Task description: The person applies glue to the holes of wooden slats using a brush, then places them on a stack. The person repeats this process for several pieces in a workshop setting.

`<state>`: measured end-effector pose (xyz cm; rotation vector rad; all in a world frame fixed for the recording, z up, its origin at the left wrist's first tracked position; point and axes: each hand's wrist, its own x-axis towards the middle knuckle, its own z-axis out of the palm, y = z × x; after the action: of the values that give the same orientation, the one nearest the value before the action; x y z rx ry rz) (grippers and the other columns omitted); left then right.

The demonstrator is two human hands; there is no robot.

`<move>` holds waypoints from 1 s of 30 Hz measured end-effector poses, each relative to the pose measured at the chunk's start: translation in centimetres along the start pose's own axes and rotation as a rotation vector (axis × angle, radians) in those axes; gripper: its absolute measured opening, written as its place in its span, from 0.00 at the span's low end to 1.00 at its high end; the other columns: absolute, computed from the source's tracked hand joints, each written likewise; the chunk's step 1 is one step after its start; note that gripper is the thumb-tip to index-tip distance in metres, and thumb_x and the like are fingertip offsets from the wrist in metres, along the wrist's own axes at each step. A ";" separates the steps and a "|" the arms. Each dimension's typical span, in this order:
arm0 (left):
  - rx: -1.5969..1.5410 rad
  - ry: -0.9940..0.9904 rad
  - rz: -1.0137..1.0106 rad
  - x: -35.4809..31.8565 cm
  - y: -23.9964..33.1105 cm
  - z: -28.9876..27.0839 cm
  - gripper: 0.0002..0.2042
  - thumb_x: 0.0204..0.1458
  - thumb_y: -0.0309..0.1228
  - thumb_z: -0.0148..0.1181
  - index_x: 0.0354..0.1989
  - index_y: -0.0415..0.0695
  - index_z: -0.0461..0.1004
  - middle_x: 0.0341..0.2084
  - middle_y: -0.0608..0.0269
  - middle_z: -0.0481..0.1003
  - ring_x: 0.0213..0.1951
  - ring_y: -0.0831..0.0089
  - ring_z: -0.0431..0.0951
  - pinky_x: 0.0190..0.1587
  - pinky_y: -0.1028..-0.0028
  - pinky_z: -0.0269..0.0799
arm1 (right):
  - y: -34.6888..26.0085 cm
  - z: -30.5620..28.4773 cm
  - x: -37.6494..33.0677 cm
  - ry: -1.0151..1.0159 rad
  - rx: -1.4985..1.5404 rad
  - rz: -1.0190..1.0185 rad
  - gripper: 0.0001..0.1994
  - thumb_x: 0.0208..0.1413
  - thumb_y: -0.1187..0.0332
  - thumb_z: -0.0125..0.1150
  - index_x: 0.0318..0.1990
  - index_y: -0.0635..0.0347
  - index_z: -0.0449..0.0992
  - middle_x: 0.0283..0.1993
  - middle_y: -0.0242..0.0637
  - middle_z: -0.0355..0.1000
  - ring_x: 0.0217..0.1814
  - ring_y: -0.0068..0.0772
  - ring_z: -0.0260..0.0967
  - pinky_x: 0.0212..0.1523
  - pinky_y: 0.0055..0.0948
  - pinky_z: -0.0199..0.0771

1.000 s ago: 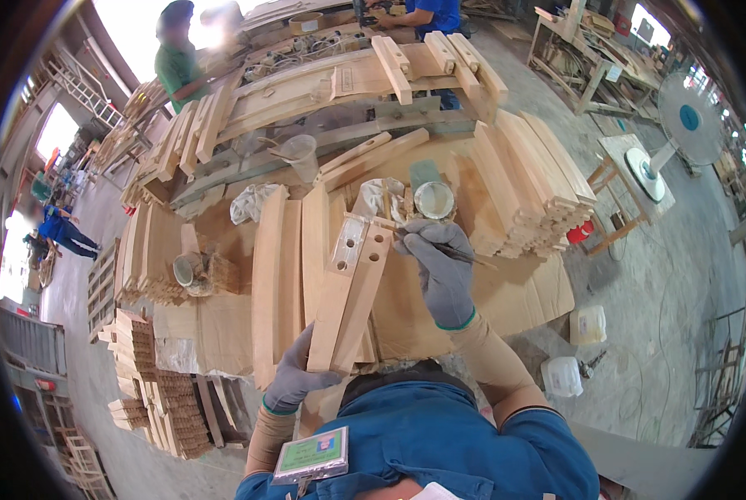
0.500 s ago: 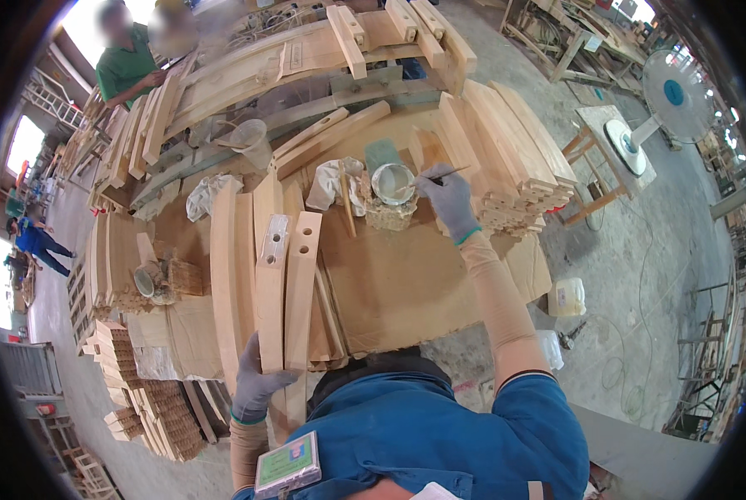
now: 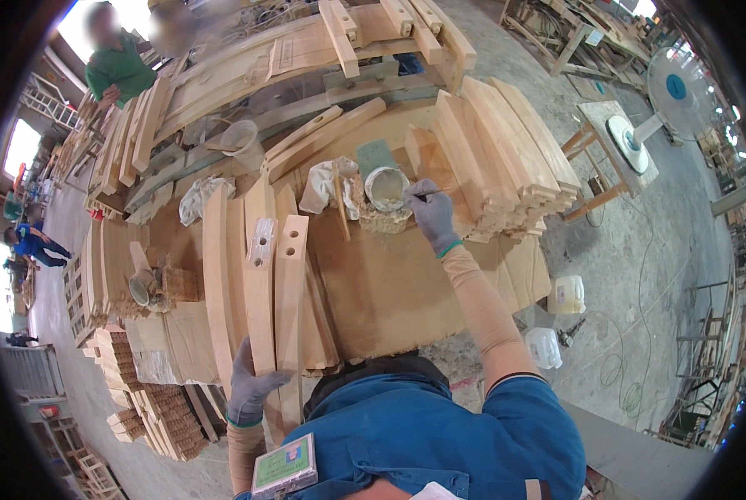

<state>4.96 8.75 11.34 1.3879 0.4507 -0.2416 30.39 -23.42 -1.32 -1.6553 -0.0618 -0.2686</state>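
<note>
My gloved right hand (image 3: 433, 218) pinches a thin brush-like stick (image 3: 430, 193) beside a small cup of pale paste (image 3: 385, 189). The cup tilts on a crusted block, against a green container (image 3: 375, 157). My gloved left hand (image 3: 253, 388) grips the near end of a curved wooden piece (image 3: 260, 312), its thumb reaching across. Two holes and a wet, shiny coating show near that piece's far end. Right alongside lies a second wooden piece (image 3: 290, 287) with two bare holes. The stick's tip is too small to make out.
Stacked curved wood (image 3: 510, 150) stands right of the cup. A rag (image 3: 327, 187) and a wooden stick (image 3: 340, 200) lie left of it. Beyond are a plastic cup (image 3: 241, 140) and loose slats. A fan (image 3: 677, 87) stands at right; a person in green (image 3: 119, 71) is far left.
My right hand with the stick has shifted slightly left and down, nearer the cup. My left hand keeps its grip on the wooden piece. The view has shifted a little.
</note>
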 end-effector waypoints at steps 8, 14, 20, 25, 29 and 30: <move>-0.010 0.006 0.062 0.3 -0.2 0.1 0.38 0.26 0.20 0.68 0.55 0.36 0.62 0.45 0.58 0.72 0.46 0.68 0.74 0.47 0.71 0.72 | 1.4 0.1 -2.1 0.327 1.037 0.566 0.03 0.53 0.75 0.59 0.34 0.64 0.74 0.34 0.38 0.73 0.34 0.29 0.73 0.37 0.27 0.82; 0.014 -0.067 0.017 0.5 -0.1 -0.7 0.38 0.27 0.23 0.70 0.54 0.36 0.62 0.44 0.59 0.72 0.44 0.70 0.75 0.45 0.73 0.73 | 3.2 -0.2 -2.3 0.388 1.183 0.610 0.04 0.53 0.74 0.60 0.35 0.63 0.75 0.34 0.38 0.74 0.33 0.31 0.73 0.36 0.27 0.81; 0.020 -0.073 0.047 0.1 -0.4 -0.7 0.39 0.27 0.27 0.73 0.54 0.37 0.62 0.44 0.61 0.72 0.46 0.71 0.73 0.48 0.73 0.71 | 0.4 -0.7 -2.2 0.429 0.946 0.423 0.05 0.54 0.70 0.60 0.31 0.62 0.73 0.27 0.36 0.72 0.29 0.29 0.73 0.31 0.25 0.79; 0.046 -0.093 0.061 -0.4 0.5 -0.1 0.39 0.27 0.25 0.73 0.55 0.38 0.62 0.45 0.62 0.72 0.48 0.72 0.72 0.52 0.73 0.67 | -10.3 0.3 -4.0 0.261 0.901 0.262 0.08 0.57 0.68 0.57 0.28 0.61 0.72 0.28 0.37 0.73 0.28 0.28 0.72 0.30 0.26 0.77; -0.031 -0.156 0.067 -1.2 1.2 0.3 0.39 0.27 0.20 0.72 0.56 0.39 0.62 0.45 0.62 0.71 0.48 0.73 0.71 0.53 0.72 0.67 | -16.9 1.8 -7.7 0.082 0.837 0.170 0.10 0.59 0.66 0.55 0.28 0.60 0.72 0.28 0.38 0.73 0.28 0.28 0.73 0.30 0.27 0.77; -0.042 -0.169 0.063 -1.3 1.4 0.4 0.39 0.27 0.20 0.72 0.56 0.39 0.62 0.45 0.62 0.71 0.48 0.73 0.71 0.53 0.72 0.67 | -17.3 2.0 -8.2 0.076 0.843 0.160 0.10 0.59 0.66 0.54 0.28 0.60 0.72 0.29 0.38 0.73 0.28 0.28 0.73 0.30 0.27 0.77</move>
<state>4.40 8.46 13.18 1.3260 0.2710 -0.2938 19.22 -18.58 13.65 -0.8057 0.0163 -0.1490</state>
